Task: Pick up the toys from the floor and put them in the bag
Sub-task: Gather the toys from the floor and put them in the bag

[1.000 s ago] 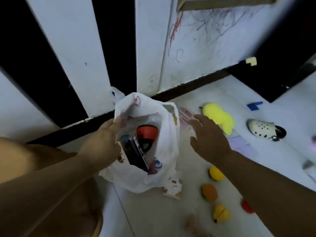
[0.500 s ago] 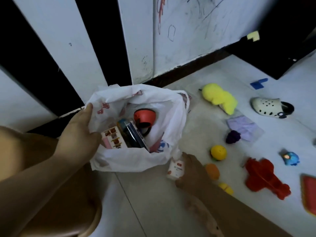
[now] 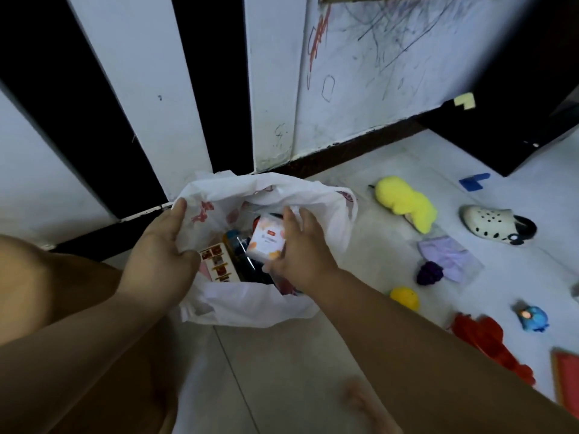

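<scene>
The left hand [image 3: 163, 249] pinches the bag [image 3: 250, 305] rim wide, so the right hand [image 3: 300, 249], clamped on the small white box [image 3: 266, 242], should let go low inside the bag.

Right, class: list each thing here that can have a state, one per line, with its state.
left hand: gripping the bag's rim
right hand: holding the small white box
small white box: over the bag's mouth
white plastic bag: open, partly filled
yellow plush toy: lying on the floor
white clog: lying on the floor

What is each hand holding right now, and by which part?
The right hand grips a small white box by its right side, over the white plastic bag. The left hand holds the bag's left rim.
</scene>
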`<state>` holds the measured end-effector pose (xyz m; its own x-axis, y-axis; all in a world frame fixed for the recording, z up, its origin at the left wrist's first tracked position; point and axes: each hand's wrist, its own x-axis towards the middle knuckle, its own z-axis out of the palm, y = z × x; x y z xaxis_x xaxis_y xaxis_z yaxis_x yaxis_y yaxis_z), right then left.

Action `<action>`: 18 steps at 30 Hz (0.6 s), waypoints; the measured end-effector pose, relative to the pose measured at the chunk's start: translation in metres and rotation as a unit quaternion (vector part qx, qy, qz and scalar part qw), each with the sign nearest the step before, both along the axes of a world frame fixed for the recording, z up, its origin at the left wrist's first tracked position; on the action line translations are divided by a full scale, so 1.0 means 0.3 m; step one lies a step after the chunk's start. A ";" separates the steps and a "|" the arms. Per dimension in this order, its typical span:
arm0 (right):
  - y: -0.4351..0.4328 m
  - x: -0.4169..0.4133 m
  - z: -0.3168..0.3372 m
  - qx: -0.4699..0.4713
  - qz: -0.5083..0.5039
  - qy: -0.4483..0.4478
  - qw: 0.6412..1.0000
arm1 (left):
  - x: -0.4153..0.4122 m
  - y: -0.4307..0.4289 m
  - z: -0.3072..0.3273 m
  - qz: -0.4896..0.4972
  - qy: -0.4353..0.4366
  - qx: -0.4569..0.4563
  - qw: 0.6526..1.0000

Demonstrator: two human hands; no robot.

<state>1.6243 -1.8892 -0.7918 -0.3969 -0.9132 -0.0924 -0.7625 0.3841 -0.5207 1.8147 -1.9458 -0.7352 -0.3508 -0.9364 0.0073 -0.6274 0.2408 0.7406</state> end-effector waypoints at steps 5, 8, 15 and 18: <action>0.216 -0.093 -0.065 -0.085 -0.032 0.031 0.995 | -0.039 -0.004 -0.017 -0.014 -0.005 0.006 1.000; 0.408 -0.212 -0.149 -0.040 -0.076 0.077 0.993 | -0.070 -0.001 -0.024 -0.030 -0.035 -0.023 0.999; 0.522 -0.444 -0.243 0.243 -0.114 -0.009 0.963 | -0.090 -0.015 -0.051 -0.055 -0.083 -0.017 0.995; 0.511 -0.453 -0.272 0.274 -0.112 -0.038 0.954 | -0.087 -0.019 -0.057 -0.063 -0.093 -0.018 0.994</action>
